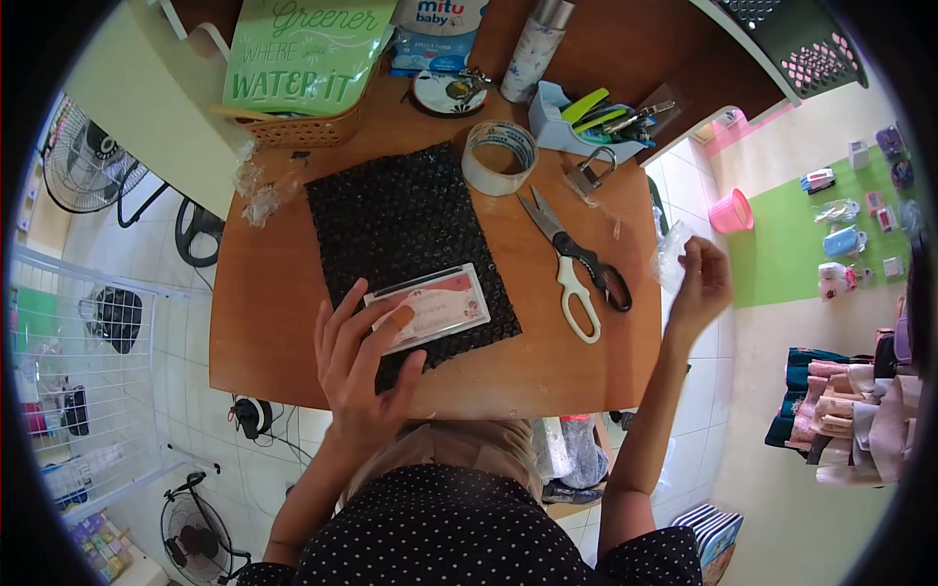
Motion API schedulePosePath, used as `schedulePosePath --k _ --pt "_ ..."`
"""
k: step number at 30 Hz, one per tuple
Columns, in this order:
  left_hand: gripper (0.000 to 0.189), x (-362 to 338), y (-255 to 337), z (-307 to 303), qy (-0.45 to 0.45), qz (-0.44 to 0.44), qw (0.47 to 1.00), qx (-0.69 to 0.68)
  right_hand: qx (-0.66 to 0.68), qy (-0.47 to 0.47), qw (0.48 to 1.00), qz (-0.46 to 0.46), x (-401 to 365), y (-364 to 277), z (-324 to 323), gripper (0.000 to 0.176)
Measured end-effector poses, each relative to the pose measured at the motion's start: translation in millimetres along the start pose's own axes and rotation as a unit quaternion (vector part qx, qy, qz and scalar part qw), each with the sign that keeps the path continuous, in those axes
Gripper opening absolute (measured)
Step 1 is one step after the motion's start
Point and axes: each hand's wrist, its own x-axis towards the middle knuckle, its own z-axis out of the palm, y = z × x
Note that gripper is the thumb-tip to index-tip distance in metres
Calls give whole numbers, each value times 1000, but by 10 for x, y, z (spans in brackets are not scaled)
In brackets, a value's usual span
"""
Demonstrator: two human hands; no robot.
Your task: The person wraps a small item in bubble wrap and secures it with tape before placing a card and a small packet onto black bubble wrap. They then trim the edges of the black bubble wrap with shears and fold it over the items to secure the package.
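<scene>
On the wooden table lies a sheet of black bubble wrap (391,215), with a flat clear case with a pink label (445,305) on its lower part. My left hand (362,352) rests on the left side of the case, fingers spread. Off the table's right edge, my right hand (705,278) is raised with its fingers closed on a crumpled piece of clear plastic (670,256). Scissors with one white and one black handle (570,256) lie right of the bubble wrap, blades parted. A roll of tape (499,158) sits at the wrap's top right corner.
Along the back stand a woven basket (313,127) with a green pack, a flowered bottle (535,54) and a blue tray of pens (586,127). A padlock (592,171) is near the tray. Plastic scraps (262,195) lie at the back left.
</scene>
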Motion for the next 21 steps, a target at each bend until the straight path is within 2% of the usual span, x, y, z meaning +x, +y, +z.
schedulePosePath --k 1,3,4,6,7,9,11,13,14,16,17,19,21 --pt "41 33 82 8 -3 -1 1000 -1 77 -15 997 25 -41 -282 11 6" --pt "48 129 280 84 22 -58 970 -237 134 -144 975 108 -288 -878 40 5" --pt "48 163 389 124 23 -59 970 -236 159 -180 963 122 -473 -1026 102 7" --pt "50 229 572 205 -23 -190 888 -419 181 -257 939 139 -734 -1144 167 15" --pt "50 250 619 223 -19 -192 889 -416 176 -296 928 145 -821 -1138 186 20" --pt "48 271 660 233 -42 -309 802 -509 188 -311 919 152 -913 -1166 217 21" --pt "47 219 551 273 -46 -307 803 -508 198 -320 913 157 -921 -1158 223 23" --pt "46 188 471 305 -50 -305 804 -508 89 -287 948 107 -831 -1090 185 28" --pt "43 187 444 311 -36 -295 811 -504 90 -288 947 105 -781 -968 145 28" --pt "41 200 403 296 -19 -284 818 -499 -110 -229 965 58 -690 -565 62 34" --pt "39 204 390 285 -19 -288 822 -491 -110 -231 965 57 -686 -397 25 34" --pt "38 230 372 269 -20 -290 825 -485 -297 -289 910 -12 -683 -226 -18 37" --pt "28 239 375 255 -27 -296 819 -491 -302 -307 903 -5 -648 -239 4 38"
